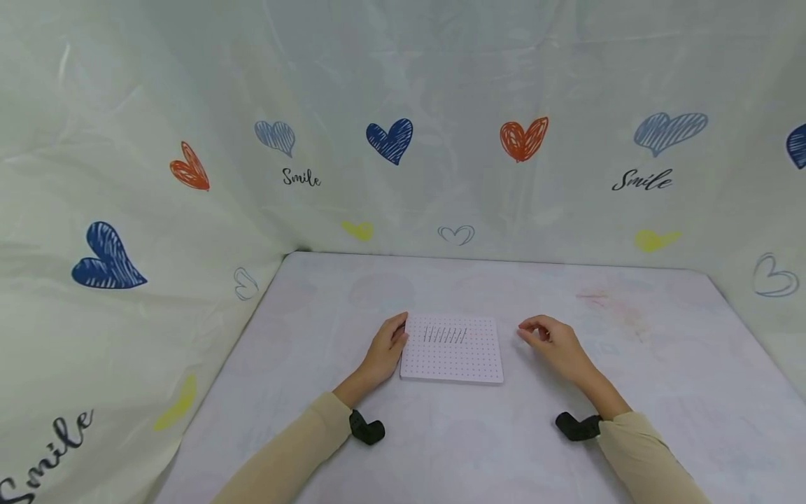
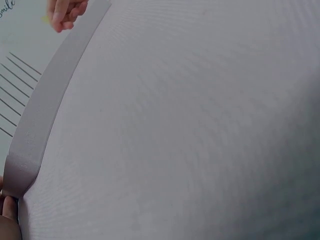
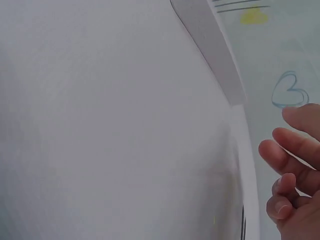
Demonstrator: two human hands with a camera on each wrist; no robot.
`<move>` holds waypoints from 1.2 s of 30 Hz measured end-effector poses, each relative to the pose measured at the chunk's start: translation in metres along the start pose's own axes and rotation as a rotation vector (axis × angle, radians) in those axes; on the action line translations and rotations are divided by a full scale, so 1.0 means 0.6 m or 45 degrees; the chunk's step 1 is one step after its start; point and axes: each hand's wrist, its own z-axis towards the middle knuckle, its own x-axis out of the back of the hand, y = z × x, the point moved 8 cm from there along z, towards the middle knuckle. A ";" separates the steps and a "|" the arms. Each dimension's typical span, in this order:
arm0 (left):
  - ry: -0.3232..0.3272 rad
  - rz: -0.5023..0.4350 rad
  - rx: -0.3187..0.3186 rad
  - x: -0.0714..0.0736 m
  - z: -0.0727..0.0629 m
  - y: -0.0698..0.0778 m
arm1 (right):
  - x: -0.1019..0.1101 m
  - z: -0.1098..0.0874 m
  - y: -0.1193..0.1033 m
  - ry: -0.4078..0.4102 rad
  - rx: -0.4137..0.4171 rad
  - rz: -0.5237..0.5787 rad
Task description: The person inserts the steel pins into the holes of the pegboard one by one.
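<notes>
A white pegboard (image 1: 450, 364) with a grid of small holes lies on the table. Several thin dark pins (image 1: 446, 334) stand in a row in its upper part, and they also show above the board's edge (image 2: 30, 127) in the left wrist view. My left hand (image 1: 382, 353) grips the board's left edge; its fingertips (image 2: 9, 207) show at one corner in the left wrist view. To the right of the board, apart from it, my right hand (image 1: 557, 344) hovers over the table. Its fingers are loosely bent, with a gap between thumb and fingers and nothing visible held.
The white table (image 1: 478, 448) carries a faint reddish stain (image 1: 607, 304) at the back right. Behind and to the left hangs a pale curtain (image 1: 453, 91) printed with hearts and "Smile". A black strap (image 1: 367, 428) is on the left wrist, another black strap (image 1: 577, 425) on the right.
</notes>
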 end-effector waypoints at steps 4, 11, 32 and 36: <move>0.005 -0.005 -0.017 0.000 0.001 -0.001 | 0.018 -0.008 0.014 0.005 -0.021 -0.041; 0.008 -0.020 -0.033 0.002 0.000 0.002 | 0.049 -0.017 0.034 0.108 -0.011 -0.060; 0.017 -0.009 0.009 0.003 0.000 0.000 | 0.061 -0.021 0.073 0.141 -0.049 -0.120; 0.019 -0.017 0.014 0.001 0.001 -0.001 | 0.059 -0.020 0.077 0.132 -0.058 -0.137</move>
